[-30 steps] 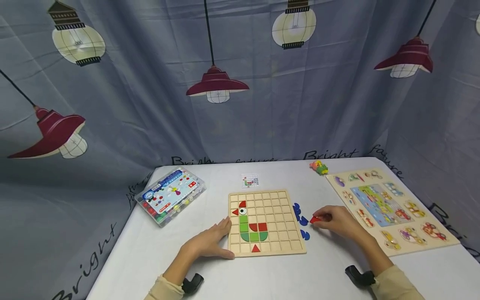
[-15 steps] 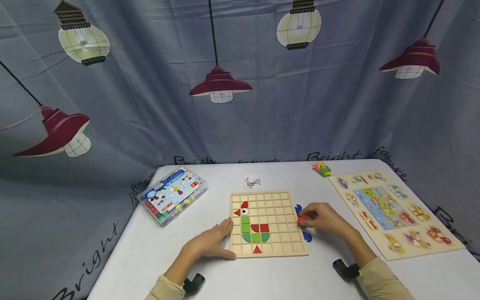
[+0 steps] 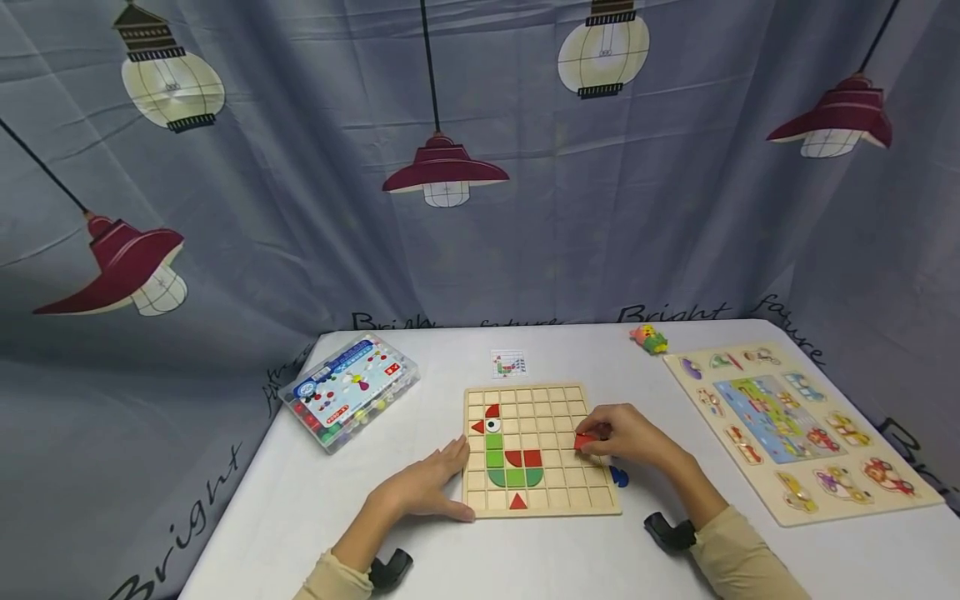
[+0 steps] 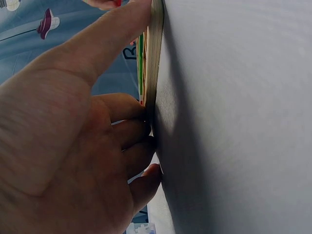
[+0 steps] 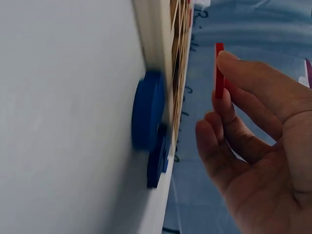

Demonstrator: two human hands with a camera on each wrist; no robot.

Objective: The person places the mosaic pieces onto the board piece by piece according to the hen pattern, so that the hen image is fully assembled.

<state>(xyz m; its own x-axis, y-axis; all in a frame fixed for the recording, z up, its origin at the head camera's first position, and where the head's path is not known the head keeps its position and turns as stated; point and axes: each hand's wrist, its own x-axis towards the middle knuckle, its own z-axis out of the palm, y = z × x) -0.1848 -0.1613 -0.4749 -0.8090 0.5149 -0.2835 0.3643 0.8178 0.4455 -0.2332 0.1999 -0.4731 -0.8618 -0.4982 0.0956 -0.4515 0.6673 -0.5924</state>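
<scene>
My right hand (image 3: 628, 433) pinches a flat red piece (image 3: 582, 440) between thumb and fingers, above the right side of a wooden grid board (image 3: 558, 498). In the right wrist view the red piece (image 5: 219, 70) is edge-on, raised off the board. My left hand (image 3: 422, 487) rests against the board's left edge, thumb near the lower corner. Its thumb and fingertips touch the edge in the left wrist view. Red and green pieces (image 3: 515, 477), plus a round eye piece (image 3: 492, 425), form a bird-like shape on the grid. A red triangle (image 3: 517, 502) lies below it.
Blue scalloped pieces (image 5: 148, 111) lie along the board's right edge, partly hidden by my right hand in the head view. Behind the board is a small picture card (image 3: 509, 363). A clear case (image 3: 349, 392) stands left, a picture puzzle board (image 3: 750, 492) right, a small toy (image 3: 648, 338) at the back.
My right hand has carried the red piece leftward from beside the blue pieces to over the grid board. My left hand stays at the board's left edge. The head view has shifted slightly.
</scene>
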